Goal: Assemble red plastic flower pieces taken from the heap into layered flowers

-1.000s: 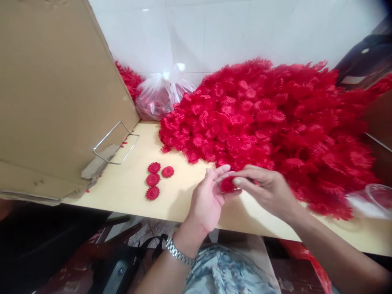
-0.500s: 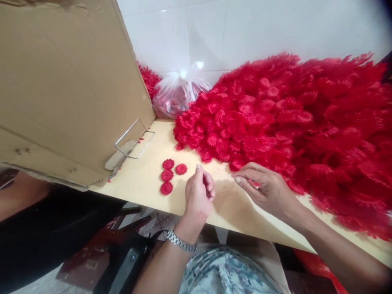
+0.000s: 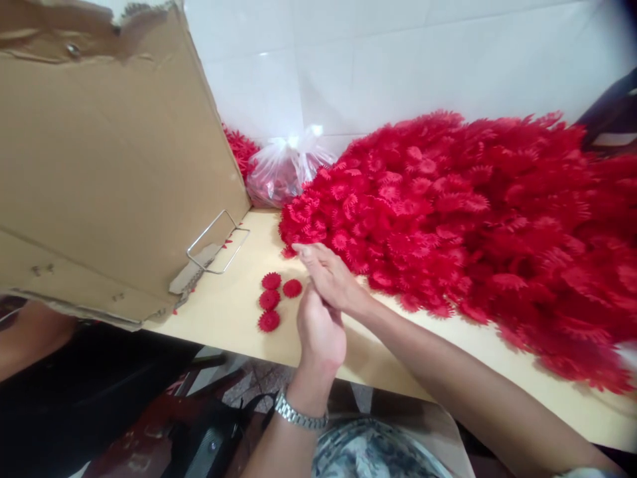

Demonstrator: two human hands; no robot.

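My right hand (image 3: 329, 279) lies across the top of my left hand (image 3: 321, 335), its fingers stretched out flat and together. Beneath it, my left hand looks closed, but its fingers are mostly covered, so anything inside is hidden. A silver watch is on my left wrist. Just left of my hands, three red flower-shaped pieces (image 3: 269, 300) with fringed edges lie in a column on the table, and a single red flower piece (image 3: 292, 287) sits beside them. Behind and to the right spreads a large heap of red fringed flower pieces (image 3: 428, 219).
A tall cardboard sheet (image 3: 109, 166) stands at the left, with a bent wire frame (image 3: 221, 245) by its lower edge. A tied clear plastic bag (image 3: 281, 176) rests against the tiled wall (image 3: 398, 66). Another person's arm (image 3: 34, 335) shows at the far left.
My right hand has moved left from the heap's edge onto my left hand, and its fingers have straightened from a pinch. The view has tilted up slightly. The four-piece group has not moved.
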